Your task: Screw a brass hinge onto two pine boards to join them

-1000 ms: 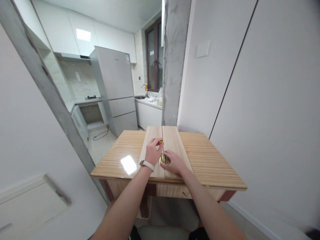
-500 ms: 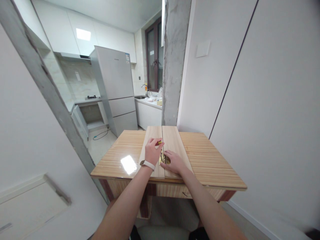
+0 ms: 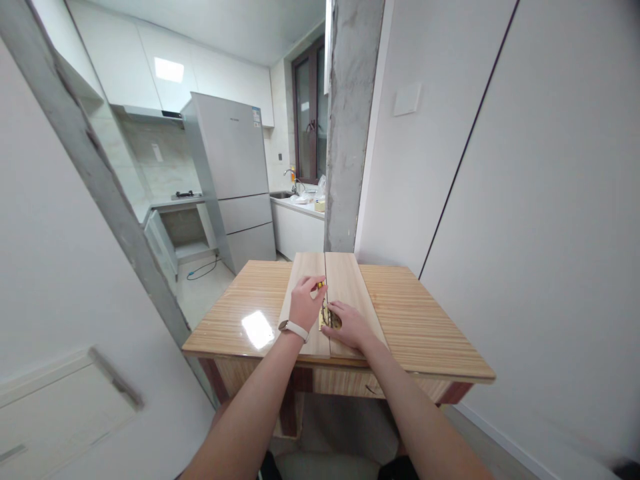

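Observation:
Two pale wooden boards lie side by side on the table, with a narrow seam between them. A gold-coloured hinge lies across the seam near its middle. My right hand rests on the right board, its fingers closed on the hinge and partly covering it. Just above the hinge, my left hand pinches a short screwdriver with a yellow-and-black handle between thumb and fingers. Its tip, and any screw beneath it, are too small to make out. A pale watch band circles my left wrist.
The boards lie on a wood-grain table with a drawer below its front edge. Behind stand a grey concrete pillar, a silver fridge and a sink counter. A white wall rises at right.
My left fingers have turned slightly around the yellow-and-black handle. My right hand stays on the hinge, and the boards look unmoved.

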Tool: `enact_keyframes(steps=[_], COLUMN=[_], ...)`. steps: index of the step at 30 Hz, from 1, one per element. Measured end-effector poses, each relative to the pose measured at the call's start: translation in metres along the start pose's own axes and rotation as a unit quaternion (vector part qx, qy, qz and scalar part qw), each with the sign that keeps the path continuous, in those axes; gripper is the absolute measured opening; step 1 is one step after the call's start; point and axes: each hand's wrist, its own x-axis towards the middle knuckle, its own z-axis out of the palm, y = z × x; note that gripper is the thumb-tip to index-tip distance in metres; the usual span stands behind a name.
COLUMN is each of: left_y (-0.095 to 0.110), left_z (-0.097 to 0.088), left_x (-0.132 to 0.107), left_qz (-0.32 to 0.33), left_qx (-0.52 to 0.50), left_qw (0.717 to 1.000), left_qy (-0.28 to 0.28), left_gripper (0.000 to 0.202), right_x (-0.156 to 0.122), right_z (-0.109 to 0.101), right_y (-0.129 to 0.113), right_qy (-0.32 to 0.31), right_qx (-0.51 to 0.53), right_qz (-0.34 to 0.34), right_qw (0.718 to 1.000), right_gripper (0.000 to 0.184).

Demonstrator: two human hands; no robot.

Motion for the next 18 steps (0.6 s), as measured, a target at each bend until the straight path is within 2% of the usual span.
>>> enact_keyframes(steps=[10, 18], left_y=[0.0041, 0.0092], left_z=[0.0012, -0.0031], left_x=[0.0015, 0.0006], left_qz=[-0.012, 0.010], left_qx=[-0.008, -0.016], left_qw=[1.000, 1.000], left_qy=[0.015, -0.024], left_gripper=[0.017, 0.021], right_x=[-0.0006, 0.0001], right_z=[-0.0006, 0.0000], right_y=[-0.0013, -0.0009], right_qy=[0.007, 0.010], right_qx=[-0.001, -0.005], right_qz=[-0.005, -0.009], right_qw=[1.000, 1.000], right_gripper=[0.072, 0.071])
